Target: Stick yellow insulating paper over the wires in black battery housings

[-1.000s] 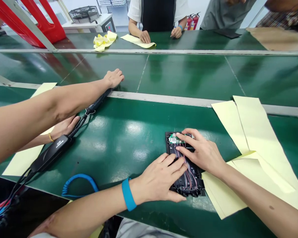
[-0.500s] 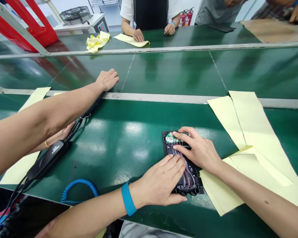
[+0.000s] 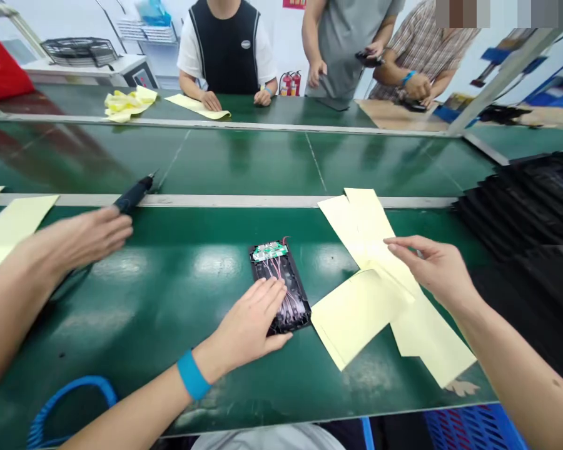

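On the green bench lies a black device casing (image 3: pixel 291 284) with a green circuit board (image 3: pixel 269 251) at its top end and thin wires down its length. My left hand (image 3: pixel 248 319), below a blue wristband (image 3: pixel 193 375), rests flat on the lower part of the casing, fingers extended. Over the pale yellow sheets (image 3: pixel 361 312) to the right, my right hand (image 3: pixel 431 265) is raised with thumb and forefinger brought together. Whatever may be between those fingertips is too small to make out.
A co-worker's hand (image 3: pixel 89 234) at the left is beside a dark power screwdriver (image 3: pixel 135 192). Black panels (image 3: pixel 525 206) are stacked at the right. A blue coiled cord (image 3: pixel 70 400) lies front left. Several people stand across the bench.
My right hand has left the circuit board and moved right, over the sheets. The view has turned right. The co-worker's hand is now beside the screwdriver.
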`<action>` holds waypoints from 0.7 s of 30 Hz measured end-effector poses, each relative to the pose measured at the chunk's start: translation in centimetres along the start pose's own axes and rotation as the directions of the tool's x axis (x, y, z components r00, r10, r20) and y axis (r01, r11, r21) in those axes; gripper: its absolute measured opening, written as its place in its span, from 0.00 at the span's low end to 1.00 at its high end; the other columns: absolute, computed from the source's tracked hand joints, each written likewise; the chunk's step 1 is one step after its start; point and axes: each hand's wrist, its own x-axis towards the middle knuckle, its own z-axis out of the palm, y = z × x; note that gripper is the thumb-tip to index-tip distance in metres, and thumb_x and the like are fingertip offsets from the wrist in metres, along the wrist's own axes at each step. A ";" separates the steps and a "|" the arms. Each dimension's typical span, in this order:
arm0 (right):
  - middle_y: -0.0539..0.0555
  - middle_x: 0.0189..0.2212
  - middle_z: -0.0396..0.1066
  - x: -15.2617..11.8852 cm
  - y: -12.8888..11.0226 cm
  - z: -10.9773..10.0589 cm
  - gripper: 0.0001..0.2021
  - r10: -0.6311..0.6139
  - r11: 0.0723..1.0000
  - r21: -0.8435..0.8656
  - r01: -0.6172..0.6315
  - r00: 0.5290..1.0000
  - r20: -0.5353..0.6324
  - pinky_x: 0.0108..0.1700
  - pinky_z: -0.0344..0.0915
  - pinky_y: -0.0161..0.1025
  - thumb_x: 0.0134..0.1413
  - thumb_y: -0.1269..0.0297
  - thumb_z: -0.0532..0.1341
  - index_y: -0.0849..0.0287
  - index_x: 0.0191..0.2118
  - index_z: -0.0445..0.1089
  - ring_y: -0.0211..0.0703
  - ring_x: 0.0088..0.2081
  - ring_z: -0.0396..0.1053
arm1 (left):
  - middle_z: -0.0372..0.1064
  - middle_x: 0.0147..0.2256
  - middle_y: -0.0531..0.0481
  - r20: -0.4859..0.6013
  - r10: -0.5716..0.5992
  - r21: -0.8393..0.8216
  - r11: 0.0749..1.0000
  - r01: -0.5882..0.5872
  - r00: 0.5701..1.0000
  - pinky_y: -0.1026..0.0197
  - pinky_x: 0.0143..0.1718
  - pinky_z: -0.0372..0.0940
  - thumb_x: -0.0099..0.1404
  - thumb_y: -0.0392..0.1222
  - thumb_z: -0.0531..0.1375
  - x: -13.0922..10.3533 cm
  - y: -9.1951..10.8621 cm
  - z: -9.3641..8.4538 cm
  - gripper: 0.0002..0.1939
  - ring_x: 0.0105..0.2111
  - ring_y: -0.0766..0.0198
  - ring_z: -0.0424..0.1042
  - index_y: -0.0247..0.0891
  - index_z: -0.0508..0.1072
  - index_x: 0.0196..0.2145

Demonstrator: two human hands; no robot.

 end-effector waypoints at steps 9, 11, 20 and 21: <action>0.51 0.34 0.74 -2.9 1.9 1.3 0.09 -0.102 0.951 -0.257 0.172 0.959 0.264 0.25 0.66 0.37 0.52 0.56 0.60 0.52 0.37 0.72 0.43 0.30 0.71 | 0.55 0.58 0.35 -0.038 -0.143 0.095 0.985 0.146 0.989 0.44 0.60 0.52 0.62 0.53 0.54 1.7 0.3 -0.3 0.34 0.59 0.48 0.55 0.25 0.58 0.58; 0.49 0.33 0.73 -4.1 1.5 2.0 0.06 -0.175 0.955 -0.160 0.251 0.907 0.382 0.30 0.67 0.36 0.56 0.61 0.56 0.52 0.33 0.70 0.40 0.32 0.71 | 0.54 0.59 0.35 -0.032 -0.178 0.103 0.978 0.180 0.984 0.45 0.61 0.50 0.62 0.53 0.54 1.5 -0.2 -0.5 0.34 0.59 0.48 0.54 0.25 0.58 0.58; 0.49 0.33 0.72 -6.8 -1.3 8.3 0.11 -0.776 0.606 -0.006 0.795 0.593 0.216 0.23 0.57 0.30 0.58 0.75 0.50 0.56 0.36 0.68 0.30 0.24 0.67 | 0.47 0.61 0.32 -0.033 -0.281 0.064 0.957 0.283 0.959 0.45 0.64 0.40 0.49 0.77 0.49 1.4 0.4 -0.3 0.59 0.62 0.46 0.45 0.21 0.51 0.60; 0.49 0.32 0.72 -6.5 -1.5 8.8 0.12 -0.792 0.580 -0.022 0.814 0.570 0.218 0.23 0.57 0.31 0.58 0.76 0.50 0.57 0.36 0.68 0.30 0.24 0.67 | 0.47 0.61 0.32 -0.026 -0.290 0.061 0.955 0.291 0.957 0.45 0.64 0.39 0.47 0.78 0.49 1.5 0.6 -0.2 0.61 0.62 0.46 0.45 0.20 0.51 0.60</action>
